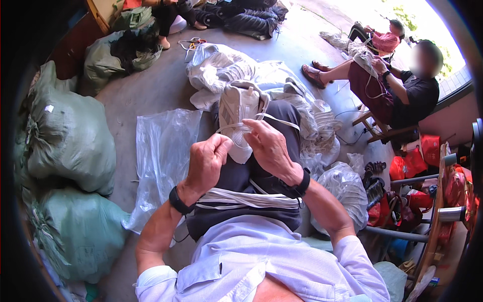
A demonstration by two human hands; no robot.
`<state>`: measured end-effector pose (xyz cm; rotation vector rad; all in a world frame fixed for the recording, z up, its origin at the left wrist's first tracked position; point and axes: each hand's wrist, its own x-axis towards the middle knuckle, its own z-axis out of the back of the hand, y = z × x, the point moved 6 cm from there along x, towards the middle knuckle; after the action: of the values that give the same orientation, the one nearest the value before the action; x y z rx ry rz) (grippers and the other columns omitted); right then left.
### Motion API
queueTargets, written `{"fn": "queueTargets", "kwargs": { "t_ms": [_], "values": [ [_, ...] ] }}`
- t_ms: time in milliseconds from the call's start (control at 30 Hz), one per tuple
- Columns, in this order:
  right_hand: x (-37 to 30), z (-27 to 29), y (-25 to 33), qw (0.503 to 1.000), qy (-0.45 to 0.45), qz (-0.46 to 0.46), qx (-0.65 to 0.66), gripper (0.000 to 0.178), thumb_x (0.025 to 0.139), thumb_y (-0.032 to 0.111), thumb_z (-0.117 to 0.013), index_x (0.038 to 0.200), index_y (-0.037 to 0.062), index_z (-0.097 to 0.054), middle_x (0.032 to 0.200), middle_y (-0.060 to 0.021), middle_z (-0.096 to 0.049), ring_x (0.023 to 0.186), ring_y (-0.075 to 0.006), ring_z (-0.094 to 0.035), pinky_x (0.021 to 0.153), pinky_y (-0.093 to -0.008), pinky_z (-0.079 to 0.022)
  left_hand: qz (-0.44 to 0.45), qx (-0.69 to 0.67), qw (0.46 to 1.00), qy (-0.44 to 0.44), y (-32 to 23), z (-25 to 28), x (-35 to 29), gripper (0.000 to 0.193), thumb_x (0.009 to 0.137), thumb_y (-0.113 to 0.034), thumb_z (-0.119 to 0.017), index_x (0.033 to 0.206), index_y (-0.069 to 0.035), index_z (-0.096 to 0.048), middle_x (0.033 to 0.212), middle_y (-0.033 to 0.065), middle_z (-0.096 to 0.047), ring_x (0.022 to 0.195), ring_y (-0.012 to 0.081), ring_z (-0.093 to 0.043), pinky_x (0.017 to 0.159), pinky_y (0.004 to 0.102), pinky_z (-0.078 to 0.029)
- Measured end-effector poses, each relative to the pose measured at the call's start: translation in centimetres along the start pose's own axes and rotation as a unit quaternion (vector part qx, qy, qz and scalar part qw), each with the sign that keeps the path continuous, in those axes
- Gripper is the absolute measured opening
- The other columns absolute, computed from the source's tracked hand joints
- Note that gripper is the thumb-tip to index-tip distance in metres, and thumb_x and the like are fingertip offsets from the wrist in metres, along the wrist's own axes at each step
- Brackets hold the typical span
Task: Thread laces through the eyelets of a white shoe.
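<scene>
A white and beige sneaker (234,105) rests on my dark trousers at the knees, its toe toward me. A flat white shoelace (288,121) runs through it, and one end trails off to the right. My left hand (210,156) is closed in a pinch at the left of the toe, on the lace where it comes across the shoe. Over the front of the shoe, my right hand (269,148) pinches the lace near the lowest eyelets. A bundle of loose white laces (246,198) lies across my lap.
Clear bags of pale shoes (216,68) lie ahead, with more shoes (324,118) to their right. A plastic sheet (163,156) and stuffed green sacks (70,133) are on the left. A seated person (417,95) handles laces at right, above a cluttered rack (425,241).
</scene>
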<state>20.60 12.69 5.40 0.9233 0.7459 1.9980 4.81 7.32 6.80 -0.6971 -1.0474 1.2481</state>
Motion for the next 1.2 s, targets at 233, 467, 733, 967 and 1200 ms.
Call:
{"fn": "queueTargets", "kwargs": {
  "t_ms": [233,467,733,967,1200],
  "values": [
    [-0.7,-1.5,-1.6,0.986,0.081,0.083,-0.118,0.043,0.088,0.01,-0.061,0.13,0.0085,-0.052,0.103,-0.018,-0.062,0.083,-0.0381,-0.065,0.067,-0.0469,-0.051,0.02,0.012,0.999,-0.026,4.3,-0.3,3.2,0.021,0.095,-0.015,-0.059,0.087,0.002,-0.068,0.06,0.0038,-0.057,0.053,0.0084,-0.05,0.049,0.0281,-0.038],
    [-1.0,-1.4,-2.2,0.988,0.088,0.08,-0.1,0.046,0.088,0.006,-0.062,0.133,0.0093,-0.054,0.108,-0.0149,-0.062,0.09,-0.0355,-0.064,0.073,-0.0421,-0.053,0.012,0.046,0.998,0.034,5.4,-1.4,5.0,0.023,0.091,-0.019,-0.061,0.085,0.002,-0.068,0.062,0.01,-0.059,0.058,0.0162,-0.056,0.057,0.0345,-0.044],
    [-0.9,-1.3,-2.1,0.99,0.085,0.081,-0.074,0.047,0.088,0.006,-0.062,0.134,0.0099,-0.054,0.105,-0.0144,-0.061,0.089,-0.0354,-0.063,0.073,-0.0422,-0.053,-0.002,0.1,0.993,0.063,6.1,-2.1,6.0,0.025,0.087,-0.02,-0.061,0.079,0.003,-0.066,0.063,0.0139,-0.059,0.059,0.0242,-0.06,0.058,0.0387,-0.045],
    [-1.1,-1.3,-2.4,0.988,0.07,0.108,-0.083,0.044,0.086,0.006,-0.063,0.129,0.0092,-0.054,0.104,-0.0161,-0.061,0.087,-0.0367,-0.064,0.071,-0.0451,-0.052,-0.005,0.293,0.947,0.129,3.5,-2.4,7.5,0.017,0.086,-0.015,-0.06,0.09,-0.001,-0.068,0.091,0.0241,-0.067,0.086,0.0358,-0.066,0.076,0.0453,-0.052],
    [2.2,0.7,-0.4,0.983,-0.041,0.148,-0.105,0.02,0.08,0.004,-0.066,0.1,0.0071,-0.067,0.089,-0.01,-0.059,0.084,-0.0304,-0.06,0.073,-0.0447,-0.046,-0.339,0.343,0.855,0.189,0.8,-2.0,8.7,0.038,0.071,-0.008,-0.077,0.103,-0.006,-0.058,0.123,0.0131,-0.055,0.113,0.0337,-0.058,0.094,0.0428,-0.049]
  ]
}}
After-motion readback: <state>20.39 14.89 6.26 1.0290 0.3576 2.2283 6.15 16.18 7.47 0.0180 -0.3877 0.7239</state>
